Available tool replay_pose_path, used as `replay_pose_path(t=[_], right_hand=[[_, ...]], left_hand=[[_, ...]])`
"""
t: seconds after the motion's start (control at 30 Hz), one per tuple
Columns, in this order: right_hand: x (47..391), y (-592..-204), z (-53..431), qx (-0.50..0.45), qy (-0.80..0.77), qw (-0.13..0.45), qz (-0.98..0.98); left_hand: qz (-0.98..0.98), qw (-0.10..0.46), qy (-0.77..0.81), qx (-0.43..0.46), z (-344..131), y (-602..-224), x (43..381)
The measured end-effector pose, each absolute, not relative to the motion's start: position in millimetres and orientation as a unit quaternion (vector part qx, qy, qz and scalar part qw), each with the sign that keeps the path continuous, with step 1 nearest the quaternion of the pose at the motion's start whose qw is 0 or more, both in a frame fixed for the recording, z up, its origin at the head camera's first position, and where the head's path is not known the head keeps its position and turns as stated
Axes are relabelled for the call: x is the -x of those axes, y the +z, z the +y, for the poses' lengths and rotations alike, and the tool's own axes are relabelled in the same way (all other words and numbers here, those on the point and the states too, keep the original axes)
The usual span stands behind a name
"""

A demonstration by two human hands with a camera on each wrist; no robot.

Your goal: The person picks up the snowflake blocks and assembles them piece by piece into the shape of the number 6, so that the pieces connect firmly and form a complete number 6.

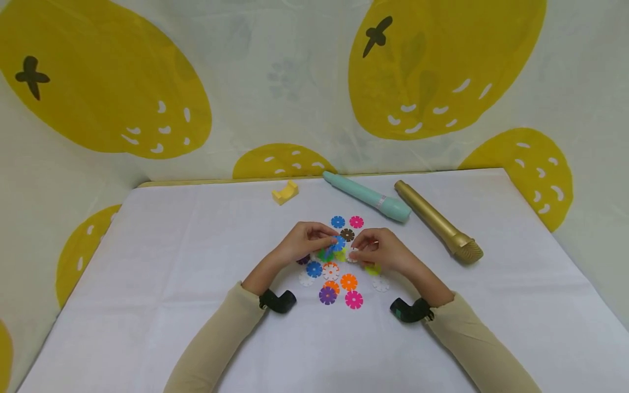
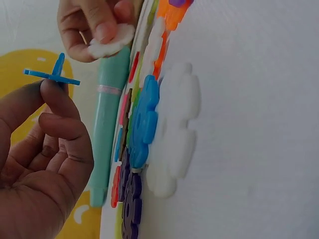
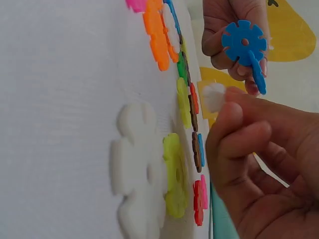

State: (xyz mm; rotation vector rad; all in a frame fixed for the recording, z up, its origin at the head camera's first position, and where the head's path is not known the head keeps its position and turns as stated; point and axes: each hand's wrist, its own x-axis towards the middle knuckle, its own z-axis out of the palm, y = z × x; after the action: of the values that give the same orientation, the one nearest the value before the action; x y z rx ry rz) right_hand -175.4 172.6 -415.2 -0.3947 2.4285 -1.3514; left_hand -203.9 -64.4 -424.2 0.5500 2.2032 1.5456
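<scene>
My left hand (image 1: 306, 241) pinches a pair of blue notched discs (image 3: 238, 44) above the spread of pieces. One of these discs stands crosswise in the other, seen edge-on in the left wrist view. My right hand (image 1: 384, 250) holds a white notched disc (image 2: 112, 46) between thumb and fingers. A small gap separates the white disc from the blue pair. Under and around both hands lie loose flower-shaped discs, among them a purple disc (image 1: 327, 295), a pink disc (image 1: 354, 299), an orange disc (image 1: 349, 282) and a brown disc (image 1: 347, 235).
Behind the discs a mint-green microphone (image 1: 363, 194) lies slanted on the white tablecloth (image 1: 147, 284). To its right is a gold microphone (image 1: 437, 219). A small yellow cradle-shaped block (image 1: 285, 192) sits near the back edge, and a fruit-patterned curtain (image 1: 285, 93) hangs behind.
</scene>
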Motion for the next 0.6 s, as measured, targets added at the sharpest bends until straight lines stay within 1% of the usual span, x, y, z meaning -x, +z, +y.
replay_pose_path(t=[0.1, 0.27, 0.6], right_hand=[[175.1, -412.8, 172.7, 0.115, -0.508, 0.158, 0.839], [175.7, -410.1, 173.1, 0.101, -0.528, 0.133, 0.832], [175.9, -410.2, 173.4, 0.135, -0.544, 0.116, 0.82]], left_hand=[[0.787, 0.191, 0.558, -0.181, -64.5, -423.8, 203.6], [0.784, 0.193, 0.565, -0.167, -64.4, -422.7, 202.8], [0.786, 0.202, 0.561, -0.162, -61.6, -423.4, 202.1]])
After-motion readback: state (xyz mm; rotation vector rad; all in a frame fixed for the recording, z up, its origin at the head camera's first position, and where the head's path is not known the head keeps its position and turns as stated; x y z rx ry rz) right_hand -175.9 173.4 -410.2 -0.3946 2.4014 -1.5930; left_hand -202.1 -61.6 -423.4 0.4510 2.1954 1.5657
